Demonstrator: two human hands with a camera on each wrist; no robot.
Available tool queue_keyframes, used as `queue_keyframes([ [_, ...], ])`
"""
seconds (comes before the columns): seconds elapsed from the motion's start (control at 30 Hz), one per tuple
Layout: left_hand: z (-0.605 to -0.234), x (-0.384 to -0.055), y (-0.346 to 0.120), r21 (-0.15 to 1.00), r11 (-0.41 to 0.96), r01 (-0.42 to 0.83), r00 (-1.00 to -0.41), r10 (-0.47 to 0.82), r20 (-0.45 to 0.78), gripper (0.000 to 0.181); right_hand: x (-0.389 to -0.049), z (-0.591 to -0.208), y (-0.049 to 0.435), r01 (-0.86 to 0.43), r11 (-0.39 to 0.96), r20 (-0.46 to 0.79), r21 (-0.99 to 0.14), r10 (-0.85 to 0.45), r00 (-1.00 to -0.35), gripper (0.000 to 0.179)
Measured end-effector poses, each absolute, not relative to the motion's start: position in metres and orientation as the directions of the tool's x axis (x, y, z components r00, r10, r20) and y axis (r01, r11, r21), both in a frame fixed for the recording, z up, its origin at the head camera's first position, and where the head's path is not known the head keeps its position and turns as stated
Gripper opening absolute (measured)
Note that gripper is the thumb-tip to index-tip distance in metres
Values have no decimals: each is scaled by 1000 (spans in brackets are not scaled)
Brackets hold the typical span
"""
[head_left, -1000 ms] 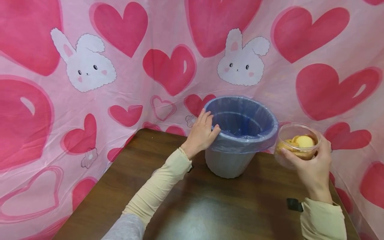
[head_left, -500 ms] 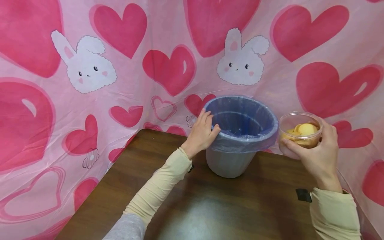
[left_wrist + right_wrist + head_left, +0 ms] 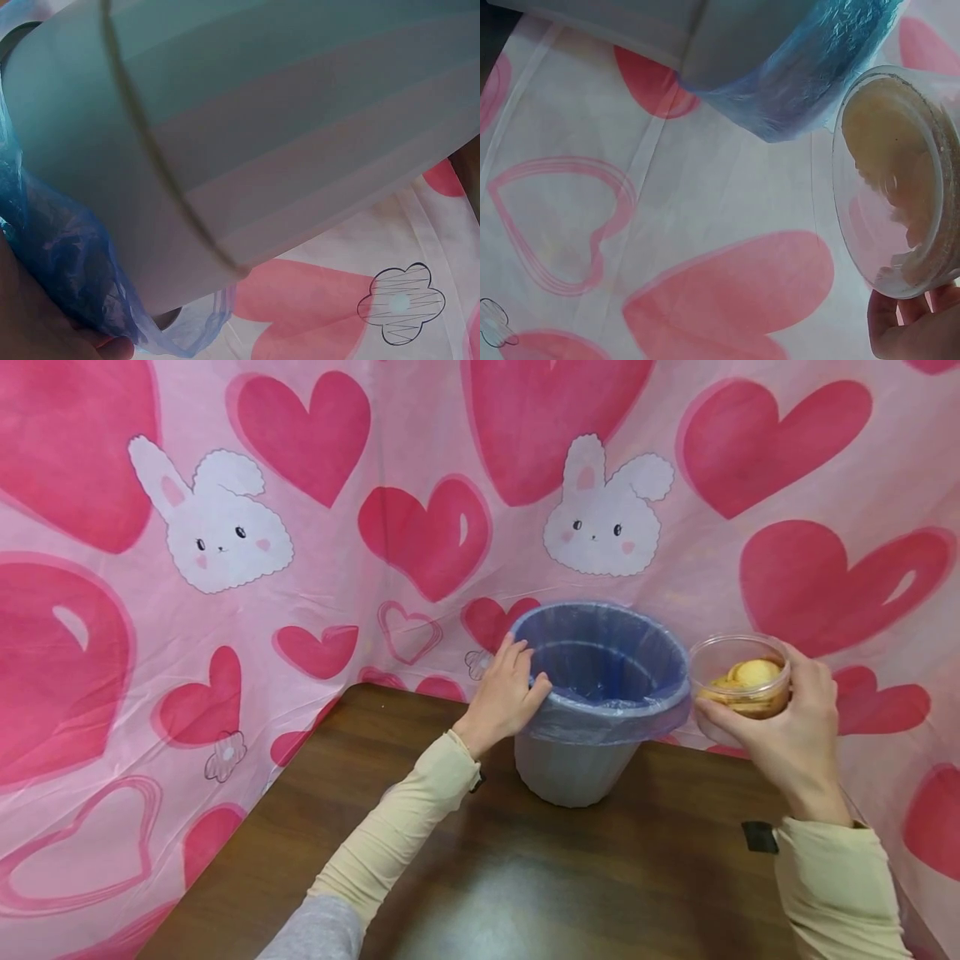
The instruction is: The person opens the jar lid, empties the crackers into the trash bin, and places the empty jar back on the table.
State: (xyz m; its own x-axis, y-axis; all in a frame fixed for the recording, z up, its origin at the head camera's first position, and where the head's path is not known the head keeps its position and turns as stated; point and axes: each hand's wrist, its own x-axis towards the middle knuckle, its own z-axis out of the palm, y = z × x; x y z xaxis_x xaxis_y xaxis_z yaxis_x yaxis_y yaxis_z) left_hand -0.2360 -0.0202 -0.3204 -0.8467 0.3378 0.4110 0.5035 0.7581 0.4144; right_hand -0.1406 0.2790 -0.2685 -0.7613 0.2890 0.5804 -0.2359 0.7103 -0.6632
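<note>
Blue-lined bin (image 3: 570, 772) meets the left hand (image 3: 501, 693), fingers extended, perhaps for steadiness; the right hand (image 3: 797, 739), fingers gripping, holds a tub (image 3: 727, 652) roughly upright, likely against spilling food (image 3: 753, 675).

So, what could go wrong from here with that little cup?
The clear cup looks uncovered, so the yellow contents could spill if the right grip tilts it. The cup also appears right beside the bin and might bump it. The left grip touches the folded-over liner, which could slip if pulled.
</note>
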Motion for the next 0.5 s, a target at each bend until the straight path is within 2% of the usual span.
queue_keyframes([
  [0.5,-322,-237,-21,405,768,496,-850,335,406,61,-151,-258,275,-265,767,613,-585,204,-763,91],
])
